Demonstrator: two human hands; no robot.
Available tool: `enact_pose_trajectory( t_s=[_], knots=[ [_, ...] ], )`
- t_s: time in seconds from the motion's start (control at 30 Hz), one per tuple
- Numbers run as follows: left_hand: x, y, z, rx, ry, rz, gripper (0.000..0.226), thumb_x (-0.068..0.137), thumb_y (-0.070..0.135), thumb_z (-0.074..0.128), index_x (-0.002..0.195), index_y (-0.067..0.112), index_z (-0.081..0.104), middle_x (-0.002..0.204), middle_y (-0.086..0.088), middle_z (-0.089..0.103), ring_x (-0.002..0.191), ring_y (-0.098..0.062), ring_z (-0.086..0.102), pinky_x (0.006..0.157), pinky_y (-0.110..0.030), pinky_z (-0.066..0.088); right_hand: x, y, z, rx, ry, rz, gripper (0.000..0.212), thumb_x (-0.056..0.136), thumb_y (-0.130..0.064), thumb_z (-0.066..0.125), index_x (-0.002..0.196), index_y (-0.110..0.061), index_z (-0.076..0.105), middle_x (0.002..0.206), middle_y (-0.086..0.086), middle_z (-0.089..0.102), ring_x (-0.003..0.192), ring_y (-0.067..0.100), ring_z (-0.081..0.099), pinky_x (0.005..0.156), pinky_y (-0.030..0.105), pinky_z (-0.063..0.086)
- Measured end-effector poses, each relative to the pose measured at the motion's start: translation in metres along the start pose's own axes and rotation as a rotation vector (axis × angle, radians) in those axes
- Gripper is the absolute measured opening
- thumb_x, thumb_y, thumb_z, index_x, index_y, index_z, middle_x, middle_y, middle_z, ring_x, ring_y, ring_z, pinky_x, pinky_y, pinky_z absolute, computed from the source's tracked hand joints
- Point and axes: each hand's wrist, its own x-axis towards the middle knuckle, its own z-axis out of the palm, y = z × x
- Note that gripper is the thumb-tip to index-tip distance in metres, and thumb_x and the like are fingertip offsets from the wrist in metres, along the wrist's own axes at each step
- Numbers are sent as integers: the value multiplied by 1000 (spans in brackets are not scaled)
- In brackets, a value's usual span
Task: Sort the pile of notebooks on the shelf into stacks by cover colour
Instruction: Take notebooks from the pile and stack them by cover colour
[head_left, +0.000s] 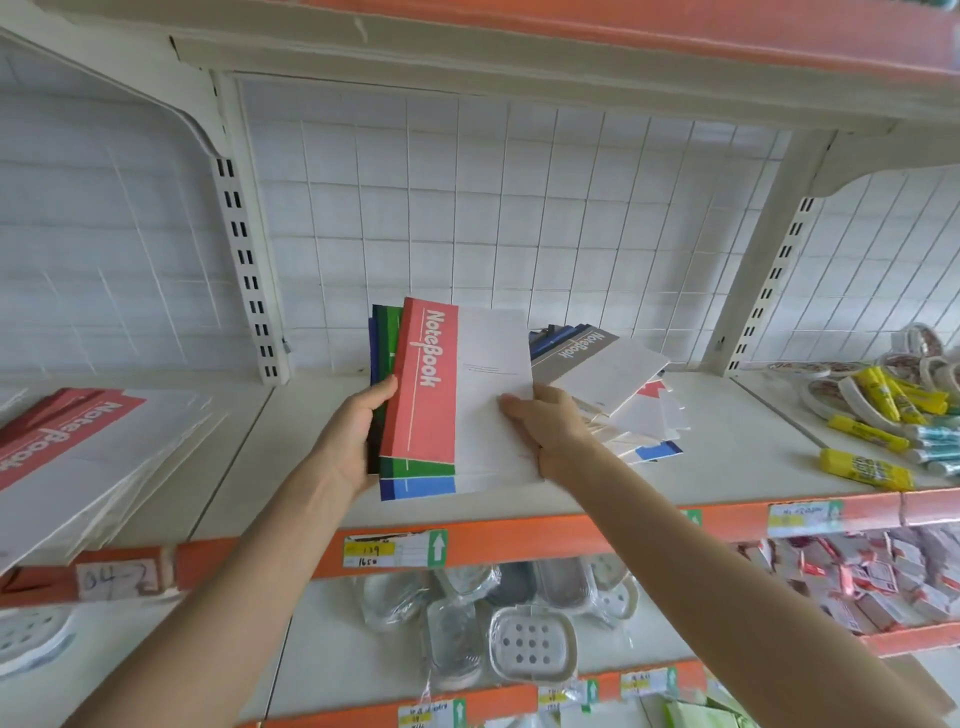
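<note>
HANDS: left hand (356, 441) grips fanned bundle of paper notebooks (415, 475) mid-frame, red-banded notebook (428, 384) on top, green and blue beneath; right hand (550, 431) pinches its white side | DONE: red-cover stack (67, 431) lower left | LEFT: mixed-colour pile (608, 384) centre right on white metal shelf (753, 467), apparently unsorted

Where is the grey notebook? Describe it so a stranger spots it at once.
Look at the orange-edged shelf, middle bay. Right of the right hand lies a loose pile of notebooks; the grey notebook is its top one. It alone has a grey band lettered NoteBook, where those beneath show blue or red.
</note>
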Motion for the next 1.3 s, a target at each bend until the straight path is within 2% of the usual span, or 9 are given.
enact_pose_trajectory(
  t_s=[0.07, 0.2, 0.4, 0.63, 0.87, 1.0, 1.13, 1.23, 1.3],
  knots=[
    [-18, -6, -2, -2, 31, -7, 27, 95, 38, 48, 94, 16, 63, 70, -1, 72, 69, -19, 66, 62, -32, 45, -14, 5, -2, -21, 10, -32, 16, 90, 4, 53, 82, -10, 58, 74, 3, 65, 60, 14, 62, 58, 28, 54],
    [-61, -23, -5, 32, 94, -74, 22, 96, 35, 48, 96, 17, 61, 90, -8, 69, 79, -23, 64, 66, -34, 47, -56, 18, -4, -75, 25, -53, 15, 89, 3, 52, 100, -4, 60, 85, 9, 63, 67, 19, 58, 65, 31, 51],
    [-136, -45, -27, 51, 173, -186, 21, 94, 36, 52, 99, 17, 58, 93, -8, 67, 84, -24, 63, 70, -35, 48, -121, 38, 8, -40, -46, -13, 17, 90, 4, 51, 102, -6, 57, 78, 2, 63, 66, 19, 59, 59, 28, 51],
    [-207, -54, -79, 221, 316, -35, 23, 87, 12, 64, 105, 21, 53, 87, 2, 63, 74, -12, 60, 58, -27, 48, -182, 60, 67, -22, -142, 43, 15, 90, 3, 51, 102, -3, 58, 80, 8, 63, 65, 23, 60, 69, 40, 54],
    [-246, -37, -140, 126, 345, -8, 29, 96, 36, 46, 123, 25, 45, 106, -3, 64, 89, -20, 62, 72, -37, 51, -209, 61, 127, -125, -205, -26, 20, 90, 1, 50, 105, -11, 57, 92, 8, 63, 81, 28, 61, 76, 47, 55],
    [-251, -24, -180, 96, 400, 23, 31, 100, 36, 40, 128, 24, 44, 108, -3, 63, 85, -18, 61, 62, -32, 49, -214, 67, 173, -223, -216, -48, 21, 90, -3, 51, 108, -15, 54, 100, 8, 64, 90, 31, 63, 82, 45, 54],
    [-256, -6, -234, 74, 403, 24, 31, 99, 39, 41, 126, 24, 47, 101, -2, 65, 85, -17, 63, 61, -31, 49, -218, 76, 230, -181, -188, -10, 27, 89, -3, 54, 113, -15, 52, 98, 9, 65, 83, 30, 64, 75, 45, 56],
    [-254, 9, -278, 36, 387, 29, 32, 98, 39, 43, 125, 22, 49, 104, -5, 67, 92, -22, 65, 75, -38, 53, -220, 72, 272, -164, -176, -1, 23, 89, -2, 54, 106, -15, 47, 80, 2, 59, 63, 18, 57, 55, 30, 50],
    [-252, 21, -300, 16, 370, 36, 27, 99, 36, 43, 120, 23, 52, 99, -5, 68, 87, -21, 66, 73, -38, 54, -218, 70, 294, -209, -153, -2, 22, 88, -4, 53, 106, -15, 48, 78, 4, 58, 62, 19, 54, 48, 24, 44]
  ],
)
